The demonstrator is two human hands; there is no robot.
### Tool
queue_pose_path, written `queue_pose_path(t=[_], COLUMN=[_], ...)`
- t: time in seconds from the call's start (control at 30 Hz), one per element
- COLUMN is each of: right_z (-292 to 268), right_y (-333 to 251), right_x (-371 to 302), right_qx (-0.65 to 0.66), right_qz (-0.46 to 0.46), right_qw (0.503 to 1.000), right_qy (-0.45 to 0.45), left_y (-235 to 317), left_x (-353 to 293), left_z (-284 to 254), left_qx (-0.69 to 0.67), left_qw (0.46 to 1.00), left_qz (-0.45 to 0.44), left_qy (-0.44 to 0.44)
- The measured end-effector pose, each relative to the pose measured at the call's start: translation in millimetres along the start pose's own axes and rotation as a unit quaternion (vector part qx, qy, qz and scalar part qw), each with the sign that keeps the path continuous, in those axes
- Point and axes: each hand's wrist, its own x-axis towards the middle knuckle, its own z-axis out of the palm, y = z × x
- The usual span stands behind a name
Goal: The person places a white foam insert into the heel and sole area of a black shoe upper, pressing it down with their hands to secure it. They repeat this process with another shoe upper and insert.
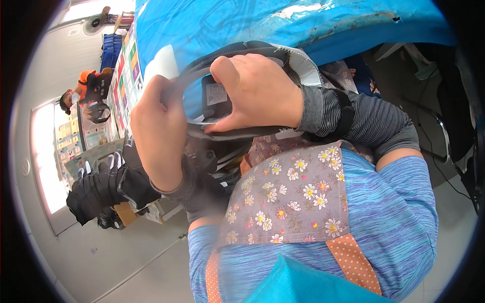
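Note:
A black mesh fabric piece (pixel 240 48), bent into a loop, is in my two hands above my lap, at the near edge of a blue-covered table (pixel 202 22). Its right end has a white backing (pixel 304 70) with frayed edges. My left hand (pixel 161 123) is closed on the loop's left side, the fingertips partly hidden. My right hand (pixel 257 91) grips from the right, its thumb on the near edge and its bent fingers toward the far edge. Inside the loop shows a dark patch with a pale printed label (pixel 216 93). A white piece (pixel 162 63) stands beyond my left hand.
Black strapped items (pixel 116 179) are piled at the left. Farther off, a person in orange (pixel 91 78) handles a dark item. A fan (pixel 94 23) and blue crates (pixel 110 50) stand at the back left. A metal-framed chair (pixel 444 139) is at the right.

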Motion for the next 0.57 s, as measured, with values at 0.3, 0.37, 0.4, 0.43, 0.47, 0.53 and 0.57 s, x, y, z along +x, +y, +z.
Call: queue_pose_path(t=[0.3, 0.37, 0.4, 0.43, 0.47, 0.53, 0.57], right_z=[3, 4, 3, 3, 2, 1, 1], right_y=[2, 2, 1, 1, 1, 0, 0], right_x=[0, -1, -2, -2, -2, -3, -3], right_qx=[-0.036, -0.033, -0.035, -0.036, -0.035, -0.047, -0.047], right_qz=[-0.035, -0.036, -0.034, -0.032, -0.032, -0.031, -0.031], right_qw=[0.999, 0.999, 0.999, 0.999, 0.999, 0.998, 0.998], right_qy=[0.005, 0.002, 0.001, 0.0, 0.001, -0.006, -0.006], left_y=[11, 9, 8, 8, 7, 7, 7], left_x=[-2, -3, -3, -3, -3, -3, -2], left_z=[13, 13, 14, 14, 15, 15, 16], left_qx=[0.111, 0.104, 0.096, 0.097, 0.089, 0.084, 0.085], left_qw=[0.992, 0.993, 0.994, 0.994, 0.995, 0.996, 0.996], left_qz=[0.055, 0.05, 0.044, 0.044, 0.039, 0.036, 0.039], left_qy=[-0.006, -0.009, -0.011, -0.012, -0.011, -0.005, 0.0])
